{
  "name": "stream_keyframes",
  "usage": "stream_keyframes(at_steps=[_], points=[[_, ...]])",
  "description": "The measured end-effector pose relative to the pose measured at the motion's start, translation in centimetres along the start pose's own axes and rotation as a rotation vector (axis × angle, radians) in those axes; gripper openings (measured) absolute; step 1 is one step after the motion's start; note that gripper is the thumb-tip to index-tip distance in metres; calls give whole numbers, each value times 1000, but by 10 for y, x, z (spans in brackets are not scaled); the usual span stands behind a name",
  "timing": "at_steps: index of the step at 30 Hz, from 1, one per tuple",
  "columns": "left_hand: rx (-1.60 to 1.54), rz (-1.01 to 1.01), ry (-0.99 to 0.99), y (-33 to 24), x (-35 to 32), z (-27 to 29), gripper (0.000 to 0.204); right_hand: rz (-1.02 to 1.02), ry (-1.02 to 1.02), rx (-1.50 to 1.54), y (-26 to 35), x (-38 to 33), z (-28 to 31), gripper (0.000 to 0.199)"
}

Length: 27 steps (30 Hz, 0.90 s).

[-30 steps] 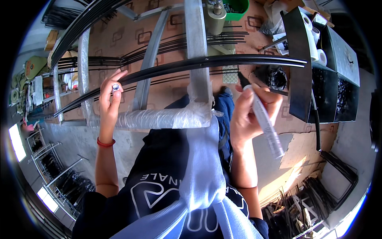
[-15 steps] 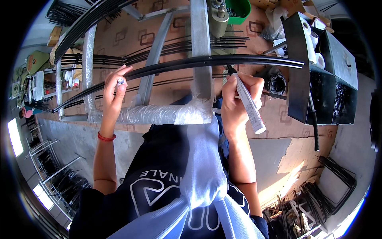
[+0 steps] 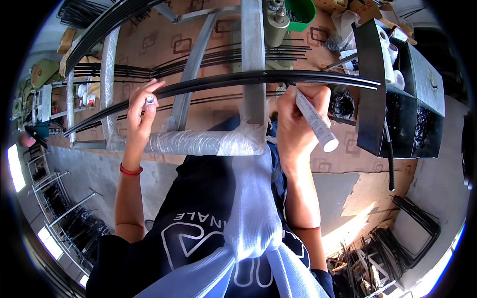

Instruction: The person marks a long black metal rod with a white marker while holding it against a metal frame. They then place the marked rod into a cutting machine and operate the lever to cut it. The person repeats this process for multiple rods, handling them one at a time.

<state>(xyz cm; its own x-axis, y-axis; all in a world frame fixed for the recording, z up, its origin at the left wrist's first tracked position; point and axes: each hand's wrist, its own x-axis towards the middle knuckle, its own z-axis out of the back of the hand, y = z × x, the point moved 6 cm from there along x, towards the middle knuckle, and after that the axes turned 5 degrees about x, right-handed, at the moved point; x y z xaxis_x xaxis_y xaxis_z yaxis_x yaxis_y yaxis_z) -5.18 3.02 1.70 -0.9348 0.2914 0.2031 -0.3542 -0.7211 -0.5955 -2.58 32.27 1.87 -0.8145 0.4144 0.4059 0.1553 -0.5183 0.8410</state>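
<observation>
My right hand [image 3: 300,121] is closed around a thick white marker pen [image 3: 320,130]. The pen slants, its blunt end toward me and its tip hidden by my fingers, just below the bundle of long black rods [image 3: 218,81]. My left hand [image 3: 140,110] touches or nearly touches the rods farther left, fingertips by their near side. A small white round piece with a hollow end, like the marker's cap [image 3: 150,100], is pinched between its fingers. The rods lie slightly bowed across a grey metal frame [image 3: 253,54], whose near bar [image 3: 198,143] is wrapped in clear film.
A black metal cabinet [image 3: 372,89] with white rolls [image 3: 399,79] stands at the right end of the rods. Beyond the frame are a metal cylinder [image 3: 276,30] and a green bin [image 3: 301,17]. More black rods [image 3: 280,51] lie lower down, and black frames [image 3: 417,228] lean at lower right.
My right hand has turned the marker, drawing its tip in behind the fingers and swinging its blunt end slightly right. My left hand stays in nearly the same place at the rods.
</observation>
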Motion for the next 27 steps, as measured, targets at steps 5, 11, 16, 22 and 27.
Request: stream_keyframes(at_steps=[5,11,16,22,27], points=[[29,-11,5,2,-2,0,28,-14,-69,170,10,-4,26,18],[29,2,3,2,-2,1,31,-14,-29,229,9,-15,28,24],[29,4,-6,0,-2,3,30,-115,-6,347,6,-30,19,21],[18,-45,-43,2,-2,5,29,-315,47,647,8,-51,8,18],[-105,-91,-83,10,-6,7,39,-337,132,731,16,-57,3,17]])
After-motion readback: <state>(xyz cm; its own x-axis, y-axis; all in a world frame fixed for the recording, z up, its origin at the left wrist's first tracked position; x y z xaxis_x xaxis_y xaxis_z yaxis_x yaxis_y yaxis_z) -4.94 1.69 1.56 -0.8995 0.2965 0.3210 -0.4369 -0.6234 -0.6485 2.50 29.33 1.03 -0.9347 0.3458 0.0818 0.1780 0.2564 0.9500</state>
